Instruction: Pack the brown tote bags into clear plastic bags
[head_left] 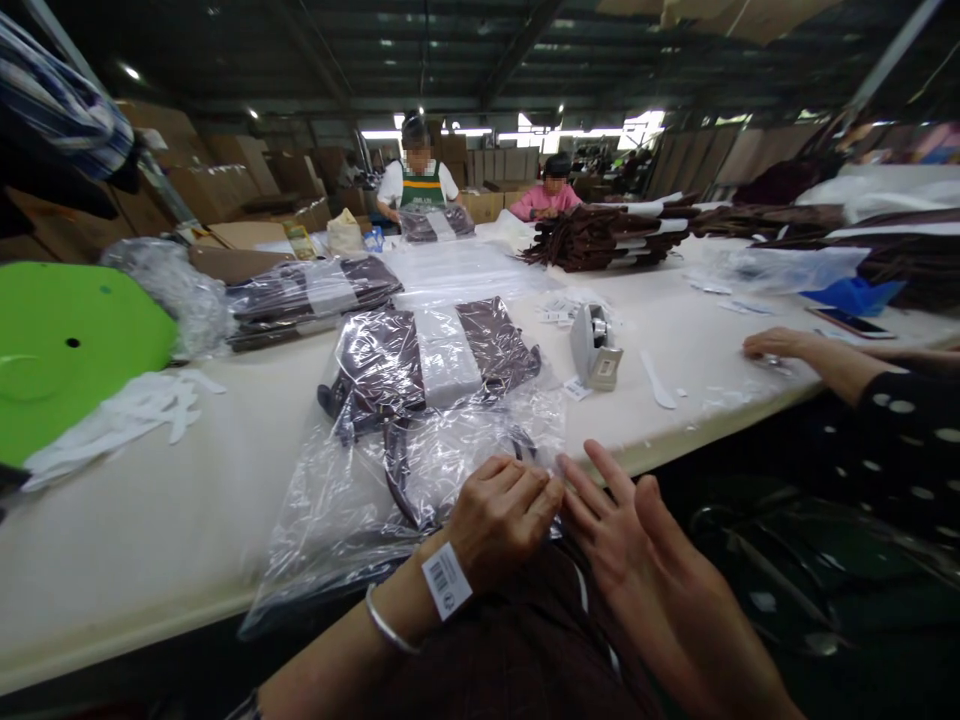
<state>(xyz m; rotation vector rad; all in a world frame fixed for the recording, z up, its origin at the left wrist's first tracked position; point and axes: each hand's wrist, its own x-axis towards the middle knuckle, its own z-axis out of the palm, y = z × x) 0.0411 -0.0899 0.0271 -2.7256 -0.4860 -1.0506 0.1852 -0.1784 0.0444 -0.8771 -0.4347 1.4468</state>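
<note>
A clear plastic bag (390, 470) lies on the white table (150, 520) in front of me, with a folded dark brown bag (382, 365) and its white band inside. My left hand (499, 515) is curled, its fingertips pinching the near open edge of the plastic bag. A barcode sticker and a silver bangle sit on that wrist. My right hand (626, 525) is next to it, fingers stretched out and apart, touching the same plastic edge. More dark brown fabric (517, 640) lies in my lap below both hands.
A grey tape dispenser (596, 350) and small labels lie right of the bag. Packed bags (307, 295), a green plate (60, 345) and white strips (127, 410) are at left. A co-worker's arm (825, 365) rests at right. A brown bag stack (600, 240) and two people are at the far end.
</note>
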